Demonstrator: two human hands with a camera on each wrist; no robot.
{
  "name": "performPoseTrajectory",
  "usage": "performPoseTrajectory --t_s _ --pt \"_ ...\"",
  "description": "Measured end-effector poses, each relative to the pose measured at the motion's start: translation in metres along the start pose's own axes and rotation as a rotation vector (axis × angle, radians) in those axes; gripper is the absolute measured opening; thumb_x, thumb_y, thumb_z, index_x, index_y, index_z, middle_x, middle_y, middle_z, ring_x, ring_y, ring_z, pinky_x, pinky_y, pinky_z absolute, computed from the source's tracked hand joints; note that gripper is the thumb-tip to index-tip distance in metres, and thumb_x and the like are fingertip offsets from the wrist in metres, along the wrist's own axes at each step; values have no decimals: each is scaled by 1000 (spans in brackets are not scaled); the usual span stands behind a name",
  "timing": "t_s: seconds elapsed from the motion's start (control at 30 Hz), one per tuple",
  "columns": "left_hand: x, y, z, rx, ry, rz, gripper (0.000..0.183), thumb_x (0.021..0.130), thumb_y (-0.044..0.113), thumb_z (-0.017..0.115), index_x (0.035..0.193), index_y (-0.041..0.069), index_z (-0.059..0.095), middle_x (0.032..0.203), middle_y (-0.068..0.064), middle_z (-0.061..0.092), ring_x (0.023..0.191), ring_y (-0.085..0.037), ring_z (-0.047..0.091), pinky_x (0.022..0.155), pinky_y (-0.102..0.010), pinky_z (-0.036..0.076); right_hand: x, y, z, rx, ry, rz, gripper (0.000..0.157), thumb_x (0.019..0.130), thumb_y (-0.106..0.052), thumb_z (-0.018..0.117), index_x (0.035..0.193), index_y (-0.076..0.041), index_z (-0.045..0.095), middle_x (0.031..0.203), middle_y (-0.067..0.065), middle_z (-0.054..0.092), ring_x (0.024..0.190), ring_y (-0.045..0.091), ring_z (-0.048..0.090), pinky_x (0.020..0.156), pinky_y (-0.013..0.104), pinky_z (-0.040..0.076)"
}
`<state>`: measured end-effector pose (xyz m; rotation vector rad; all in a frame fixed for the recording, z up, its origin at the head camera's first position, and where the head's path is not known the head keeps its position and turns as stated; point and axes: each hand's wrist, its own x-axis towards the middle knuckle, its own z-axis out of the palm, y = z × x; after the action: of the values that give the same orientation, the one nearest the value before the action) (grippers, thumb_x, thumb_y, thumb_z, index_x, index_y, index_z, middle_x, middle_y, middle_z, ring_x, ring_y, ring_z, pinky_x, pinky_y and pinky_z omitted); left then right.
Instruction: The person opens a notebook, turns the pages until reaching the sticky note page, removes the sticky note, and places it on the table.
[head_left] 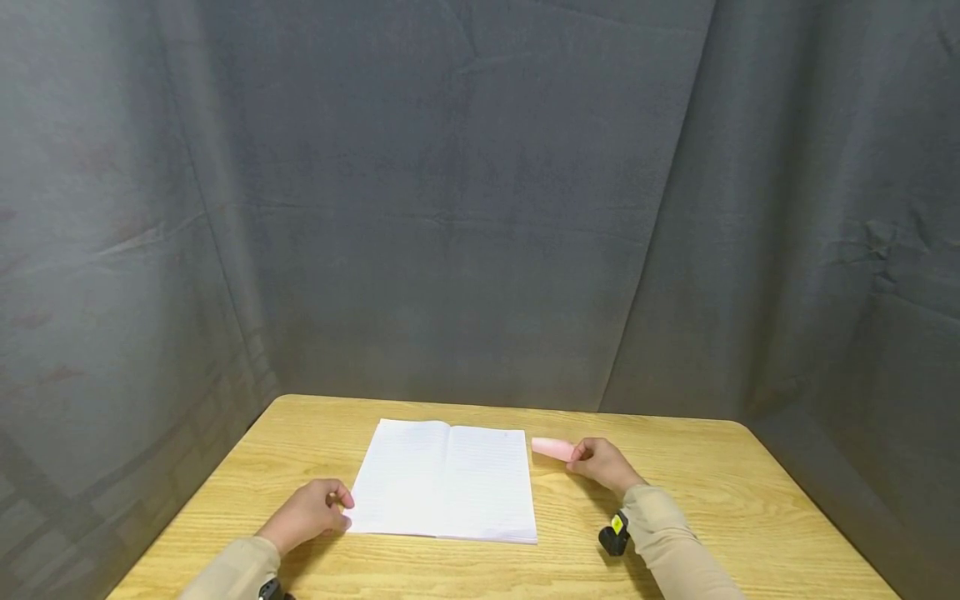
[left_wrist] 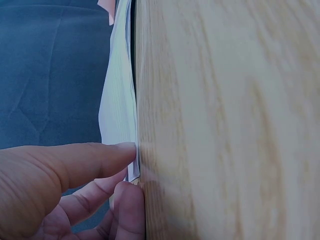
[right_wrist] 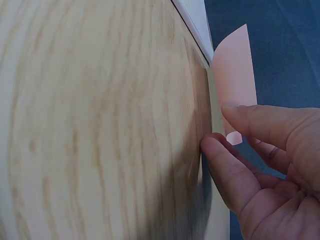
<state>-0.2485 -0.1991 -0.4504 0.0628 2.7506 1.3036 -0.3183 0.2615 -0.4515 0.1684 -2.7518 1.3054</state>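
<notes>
An open notebook with white ruled pages lies on the wooden table. At its lower left corner my left hand pinches the edge; in the left wrist view the thumb lies on the page and the other fingers curl beside and under the corner. My right hand, to the right of the notebook, pinches a pink sticky note between thumb and fingers. The right wrist view shows the pink sticky note standing up from the fingertips, slightly curved, near the notebook's edge.
The light wooden table has rounded far corners. Grey cloth curtains rise behind it and along both sides. A small black device with a yellow label is worn on the right wrist.
</notes>
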Motion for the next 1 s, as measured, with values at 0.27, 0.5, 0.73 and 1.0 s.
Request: performPoseTrajectory --t_s 0.27,0.5,0.73,1.0 --pt "0 1 0 8 7 -17 21 71 -3 74 84 5 59 66 -4 47 57 -16 44 53 -27 39 0 0 1 24 -5 1 19 74 2 76 77 0 58 74 4 56 69 15 47 59 23 37" --pt "0 0 0 -7 -8 -9 21 71 -4 73 85 3 59 66 -4 46 58 -15 43 53 -25 38 1 0 2 56 -13 10 22 70 2 77 78 1 56 72 3 54 69 14 47 60 22 38" --pt "0 1 -1 -10 -18 -7 21 72 -4 73 86 3 59 66 -3 46 57 -15 43 53 -26 39 0 1 2 58 -11 35 26 69 2 80 80 0 56 75 4 54 70 15 47 61 23 38" --pt "-1 2 -1 -18 -26 -6 21 73 -4 72 87 2 59 67 -4 47 59 -16 44 54 -27 41 -2 0 1 56 -12 38 28 69 1 80 82 1 56 75 4 53 69 16 46 57 24 37"
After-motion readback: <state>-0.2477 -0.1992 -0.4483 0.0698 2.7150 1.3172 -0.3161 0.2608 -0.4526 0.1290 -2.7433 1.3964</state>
